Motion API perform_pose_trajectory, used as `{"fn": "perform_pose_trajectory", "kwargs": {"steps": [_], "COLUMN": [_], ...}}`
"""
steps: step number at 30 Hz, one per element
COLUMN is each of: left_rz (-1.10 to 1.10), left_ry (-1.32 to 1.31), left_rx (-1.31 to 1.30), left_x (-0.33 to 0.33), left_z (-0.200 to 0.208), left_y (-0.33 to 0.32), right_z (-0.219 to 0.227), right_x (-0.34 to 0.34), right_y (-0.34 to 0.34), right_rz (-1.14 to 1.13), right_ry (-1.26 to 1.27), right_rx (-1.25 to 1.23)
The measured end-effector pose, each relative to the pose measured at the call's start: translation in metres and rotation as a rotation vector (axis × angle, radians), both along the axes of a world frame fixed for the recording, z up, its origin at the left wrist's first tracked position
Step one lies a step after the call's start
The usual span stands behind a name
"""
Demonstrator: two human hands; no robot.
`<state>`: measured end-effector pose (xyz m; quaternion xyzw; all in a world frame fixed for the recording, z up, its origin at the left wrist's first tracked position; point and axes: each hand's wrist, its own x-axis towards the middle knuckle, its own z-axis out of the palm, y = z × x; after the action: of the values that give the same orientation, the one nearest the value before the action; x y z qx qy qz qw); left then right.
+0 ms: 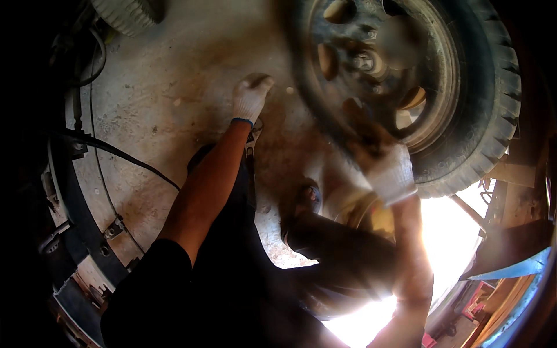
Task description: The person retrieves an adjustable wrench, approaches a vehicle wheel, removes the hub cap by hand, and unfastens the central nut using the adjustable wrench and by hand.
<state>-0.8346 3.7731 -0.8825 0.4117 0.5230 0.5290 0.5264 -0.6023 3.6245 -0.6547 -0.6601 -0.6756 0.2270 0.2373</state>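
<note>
My left hand, in a white knit glove with a dark coating, is raised over the floor left of a large wheel. Its fingers are curled closed, and what they may hold is hidden. Below its wrist shows part of a metal tool, seemingly a wrench. My right hand, gloved too, is at the lower left edge of the wheel. Motion smears its dark fingers, so their grip does not show. The wheel has a thick treaded tire and a dirty rim with oval holes.
The stained concrete floor spreads at left. A black hose and vehicle parts line the left side. Another tire stands at the top left. My foot and a yellow object are below the wheel, beside glaring light.
</note>
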Motion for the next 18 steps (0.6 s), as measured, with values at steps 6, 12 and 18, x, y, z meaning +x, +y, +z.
{"fn": "perform_pose_trajectory", "kwargs": {"steps": [6, 12, 18], "left_rz": [0.059, 0.223, 0.292], "left_ry": [0.047, -0.094, 0.165], "left_rx": [-0.065, -0.054, -0.127], "left_x": [-0.012, -0.026, -0.034], "left_z": [0.015, 0.026, 0.023], "left_y": [0.0, 0.007, -0.004], "right_z": [-0.039, -0.161, -0.305], "right_x": [-0.007, -0.086, -0.186], "right_y": [0.002, 0.033, -0.025], "right_rz": [0.03, 0.255, 0.031], "right_ry": [-0.197, -0.532, -0.405], "right_rx": [-0.225, -0.771, -0.798]}}
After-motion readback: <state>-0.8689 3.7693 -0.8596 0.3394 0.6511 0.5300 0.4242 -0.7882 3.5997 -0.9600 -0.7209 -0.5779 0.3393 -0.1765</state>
